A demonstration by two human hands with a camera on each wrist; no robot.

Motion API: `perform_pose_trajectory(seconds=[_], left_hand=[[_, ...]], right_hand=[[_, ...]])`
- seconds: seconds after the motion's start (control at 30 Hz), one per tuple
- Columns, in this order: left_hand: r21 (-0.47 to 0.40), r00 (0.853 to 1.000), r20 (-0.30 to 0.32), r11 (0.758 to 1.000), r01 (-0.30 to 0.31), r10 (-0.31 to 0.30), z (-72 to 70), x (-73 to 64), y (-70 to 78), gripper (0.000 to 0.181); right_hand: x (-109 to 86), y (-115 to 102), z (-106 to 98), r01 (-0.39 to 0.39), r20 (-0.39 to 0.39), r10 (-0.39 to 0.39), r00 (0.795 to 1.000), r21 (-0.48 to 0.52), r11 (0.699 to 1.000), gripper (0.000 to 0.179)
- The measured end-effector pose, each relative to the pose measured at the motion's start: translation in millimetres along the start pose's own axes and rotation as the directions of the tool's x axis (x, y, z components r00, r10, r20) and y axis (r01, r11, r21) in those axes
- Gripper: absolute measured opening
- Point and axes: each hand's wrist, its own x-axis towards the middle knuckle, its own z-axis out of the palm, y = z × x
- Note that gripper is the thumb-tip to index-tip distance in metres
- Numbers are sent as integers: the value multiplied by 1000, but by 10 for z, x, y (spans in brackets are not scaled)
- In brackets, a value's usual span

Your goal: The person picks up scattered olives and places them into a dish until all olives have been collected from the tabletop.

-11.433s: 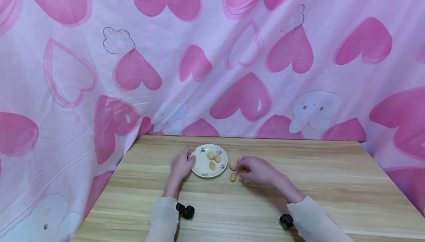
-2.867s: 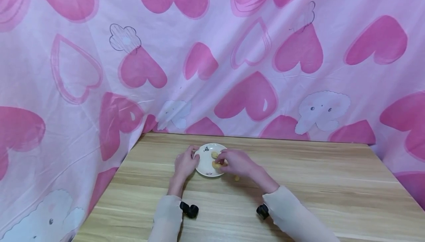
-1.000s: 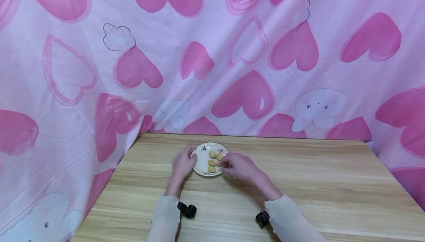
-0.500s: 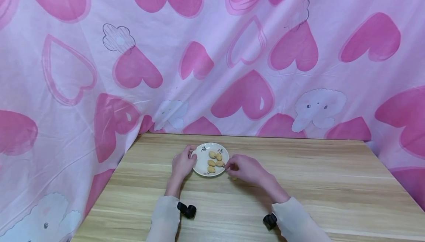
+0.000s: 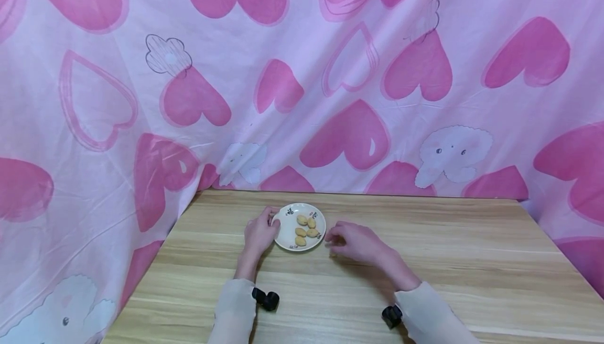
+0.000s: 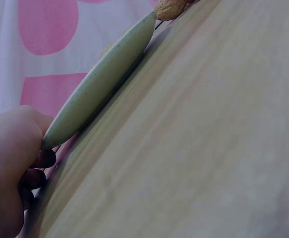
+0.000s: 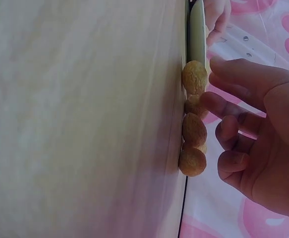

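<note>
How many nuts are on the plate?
5: far-left nut, far-right nut, middle-left nut, middle-right nut and nearest nut on the plate. Other nuts lie by the right hand, some perhaps hidden.

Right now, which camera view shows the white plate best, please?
The head view: it shows the white plate from above, with five nuts on it. The left wrist view shows its outer side; the right wrist view, only a narrow strip.

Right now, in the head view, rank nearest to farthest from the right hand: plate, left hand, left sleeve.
1. Plate, just left of the right hand.
2. Left hand, at the plate's left rim.
3. Left sleeve, lower left.
</note>
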Motion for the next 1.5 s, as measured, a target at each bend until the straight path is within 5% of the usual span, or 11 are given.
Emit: perform_pose_trajectory(seconds=[0.43, 1.5], left_hand=[[-1, 1000, 5, 1000, 8, -8, 33, 6, -28, 29], [-16, 1000, 6, 1000, 11, -10, 20, -1, -18, 30]], right_hand=[[-7, 21, 2, 38, 80, -34, 996, -58, 998, 15], [129, -141, -19, 31, 14, -31, 999, -40, 999, 16]])
